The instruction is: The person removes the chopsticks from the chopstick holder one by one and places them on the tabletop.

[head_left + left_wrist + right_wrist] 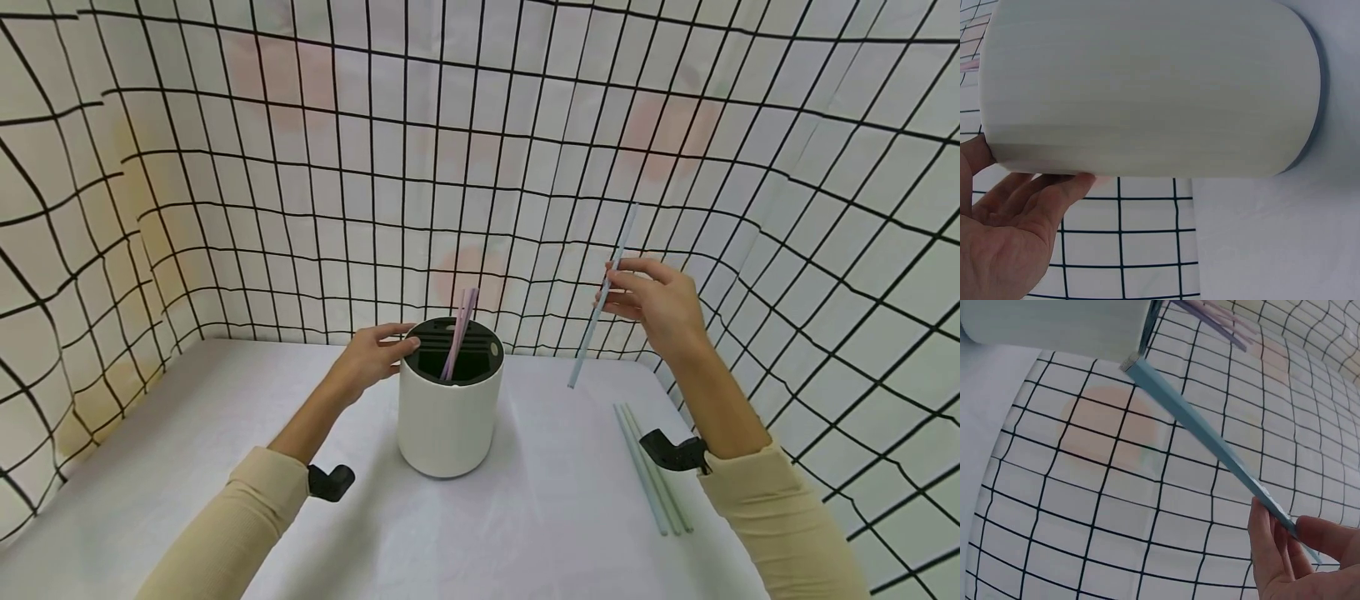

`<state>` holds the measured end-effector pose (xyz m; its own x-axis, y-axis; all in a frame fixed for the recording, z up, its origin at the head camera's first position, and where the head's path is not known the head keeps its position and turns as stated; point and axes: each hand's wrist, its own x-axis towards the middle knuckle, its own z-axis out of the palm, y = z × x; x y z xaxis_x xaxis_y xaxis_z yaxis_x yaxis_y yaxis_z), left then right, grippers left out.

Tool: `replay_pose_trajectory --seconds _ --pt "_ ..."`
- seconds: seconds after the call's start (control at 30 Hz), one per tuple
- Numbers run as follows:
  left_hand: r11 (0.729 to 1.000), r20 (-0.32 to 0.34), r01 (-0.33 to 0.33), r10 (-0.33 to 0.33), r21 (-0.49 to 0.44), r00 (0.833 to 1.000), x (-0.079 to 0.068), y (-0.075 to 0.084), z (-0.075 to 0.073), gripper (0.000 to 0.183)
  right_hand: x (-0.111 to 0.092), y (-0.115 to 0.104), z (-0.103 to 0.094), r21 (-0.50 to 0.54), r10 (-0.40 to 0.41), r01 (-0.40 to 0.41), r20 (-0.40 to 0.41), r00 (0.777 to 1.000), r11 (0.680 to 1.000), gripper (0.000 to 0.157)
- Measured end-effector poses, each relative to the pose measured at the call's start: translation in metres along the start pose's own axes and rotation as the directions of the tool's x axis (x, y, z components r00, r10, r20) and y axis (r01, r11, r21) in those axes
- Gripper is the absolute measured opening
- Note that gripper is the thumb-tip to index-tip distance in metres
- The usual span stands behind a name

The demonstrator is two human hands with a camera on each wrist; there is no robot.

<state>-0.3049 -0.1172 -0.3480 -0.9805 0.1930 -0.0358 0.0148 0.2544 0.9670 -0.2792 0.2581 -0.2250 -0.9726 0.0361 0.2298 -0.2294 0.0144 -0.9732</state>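
Observation:
A white round holder [448, 429] with a black slotted top stands upright on the table. Several thin pink and purple sticks [464, 318] lean in its large opening, their upper ends above the rim. At the holder's upper left edge, my left hand [367, 360] grips it, thumb on the rim and fingers against the side. My right hand [664, 307] pinches a long, thin light-blue stick [587, 343] between thumb and fingers. That stick is tilted in the air to the right of the holder, its lower end free. In the right wrist view the blue stick [1204, 434] looks flat-sided.
On the white table [558, 517] at the right, a few pale blue and green sticks [651, 471] lie side by side near my right forearm. Black wire grid panels [360, 192] against white cloth enclose the back and sides. Each wrist carries a small black camera.

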Motion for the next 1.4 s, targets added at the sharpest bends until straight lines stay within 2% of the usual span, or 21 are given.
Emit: replay_pose_trajectory --seconds 0.3,0.47,0.7,0.87,1.03,1.3,1.4 --pt "1.000 -0.005 0.001 -0.001 0.004 1.000 0.001 -0.001 0.000 0.055 -0.001 0.020 -0.020 -0.032 0.064 -0.063 0.035 0.997 0.997 0.040" --pt "1.000 -0.006 -0.001 0.001 -0.002 1.000 0.001 -0.001 0.000 0.055 0.001 0.034 -0.034 -0.156 0.115 -0.106 0.050 0.992 0.982 0.042" --pt "1.000 -0.003 -0.003 0.003 0.002 1.000 0.001 -0.002 0.000 0.055 0.002 0.058 -0.057 -0.303 0.184 -0.160 0.052 0.982 0.939 0.049" --pt "1.000 -0.003 -0.001 0.001 0.001 1.000 0.000 0.000 -0.001 0.055 0.001 0.079 -0.073 -0.306 0.237 -0.218 0.026 0.971 0.927 0.055" --pt "1.000 -0.005 0.002 -0.002 -0.007 1.000 0.000 0.001 0.000 0.055 -0.001 0.105 -0.088 -0.308 0.275 -0.250 0.040 0.961 0.918 0.054" --pt "1.000 -0.003 0.003 -0.003 -0.006 1.000 0.000 0.000 0.000 0.055 -0.005 0.144 -0.109 -0.311 0.396 -0.371 0.020 0.918 0.875 0.059" --pt "1.000 -0.005 0.006 -0.006 -0.003 1.000 0.000 0.000 -0.001 0.055 -0.006 0.157 -0.117 -0.325 0.418 -0.387 0.030 0.908 0.863 0.058"
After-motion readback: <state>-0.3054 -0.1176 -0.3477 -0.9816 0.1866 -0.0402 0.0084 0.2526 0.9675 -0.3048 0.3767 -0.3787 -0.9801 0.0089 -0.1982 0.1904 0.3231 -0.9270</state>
